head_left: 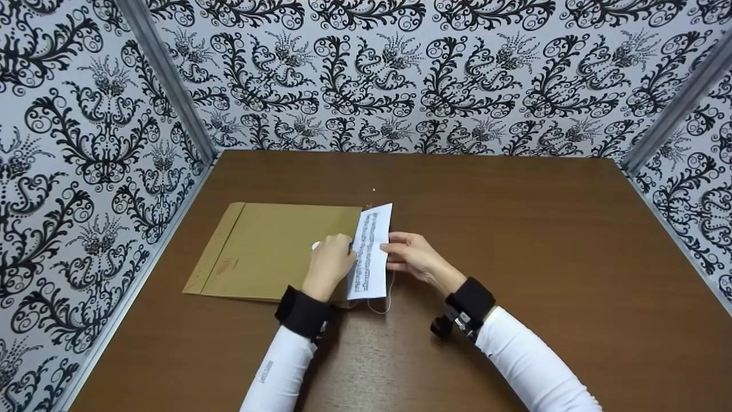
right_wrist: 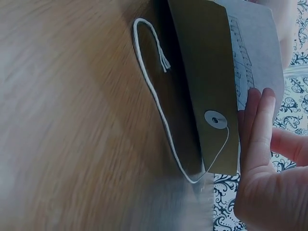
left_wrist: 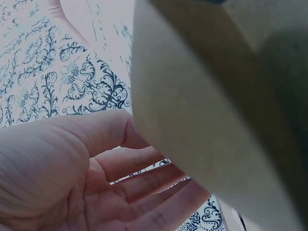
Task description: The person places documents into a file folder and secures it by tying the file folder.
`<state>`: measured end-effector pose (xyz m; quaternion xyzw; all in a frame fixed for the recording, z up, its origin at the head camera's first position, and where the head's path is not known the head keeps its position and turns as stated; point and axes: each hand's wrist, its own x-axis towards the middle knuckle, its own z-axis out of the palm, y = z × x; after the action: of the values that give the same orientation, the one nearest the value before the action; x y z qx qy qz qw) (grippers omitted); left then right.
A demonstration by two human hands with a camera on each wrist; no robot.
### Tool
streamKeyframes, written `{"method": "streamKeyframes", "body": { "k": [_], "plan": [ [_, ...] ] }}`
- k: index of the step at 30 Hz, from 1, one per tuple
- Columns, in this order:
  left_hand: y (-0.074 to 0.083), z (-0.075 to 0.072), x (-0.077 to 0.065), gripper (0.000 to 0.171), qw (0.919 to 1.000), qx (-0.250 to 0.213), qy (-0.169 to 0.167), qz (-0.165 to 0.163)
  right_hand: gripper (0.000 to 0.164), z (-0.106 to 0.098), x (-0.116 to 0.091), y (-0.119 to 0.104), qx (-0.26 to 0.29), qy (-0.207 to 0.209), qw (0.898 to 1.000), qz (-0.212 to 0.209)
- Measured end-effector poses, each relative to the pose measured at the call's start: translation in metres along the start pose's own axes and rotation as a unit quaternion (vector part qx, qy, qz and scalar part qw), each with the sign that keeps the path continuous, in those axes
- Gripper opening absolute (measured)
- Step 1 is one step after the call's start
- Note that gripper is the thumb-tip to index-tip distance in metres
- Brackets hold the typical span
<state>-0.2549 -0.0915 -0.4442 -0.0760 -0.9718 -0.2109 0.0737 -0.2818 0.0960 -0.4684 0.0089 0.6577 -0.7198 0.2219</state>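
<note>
A brown string-tie envelope (head_left: 286, 229) lies flat on the table, its mouth toward the right. My left hand (head_left: 331, 260) grips the envelope at its mouth; in the left wrist view the thumb and fingers meet the edge of the brown paper (left_wrist: 192, 115). At that mouth stands a white folded paper with printed music (head_left: 372, 252), tilted up. My right hand (head_left: 416, 256) pinches its right edge between thumb and fingers. In the right wrist view the envelope's flap (right_wrist: 207, 72) lies beside the fingers, with a white button (right_wrist: 215, 119) and string (right_wrist: 163, 120). How far the paper sits inside is hidden.
The brown wooden table (head_left: 543, 257) extends to the right and front. Patterned walls (head_left: 400, 74) enclose its back and sides. A tiny white speck (head_left: 374, 189) lies behind the envelope.
</note>
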Motion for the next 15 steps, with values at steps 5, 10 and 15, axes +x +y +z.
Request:
{"method": "streamKeyframes", "body": {
  "k": [5, 10, 15],
  "plan": [
    [-0.0001, 0.0002, 0.0009, 0.015, 1.0, 0.007, -0.005, -0.004, 0.059, 0.0022, 0.0005, -0.0016, -0.008, 0.002, 1.0, -0.002],
    [0.0006, -0.0004, 0.0013, 0.014, 0.9998, 0.0, -0.015, -0.011, 0.054, 0.0037, 0.0002, -0.0025, -0.018, -0.005, 1.0, -0.005],
    [-0.0002, -0.0005, 0.0016, 0.015, 0.9998, -0.007, -0.018, -0.01, 0.051, 0.0047, 0.0032, -0.0006, -0.016, -0.005, 1.0, 0.001]
  ]
}}
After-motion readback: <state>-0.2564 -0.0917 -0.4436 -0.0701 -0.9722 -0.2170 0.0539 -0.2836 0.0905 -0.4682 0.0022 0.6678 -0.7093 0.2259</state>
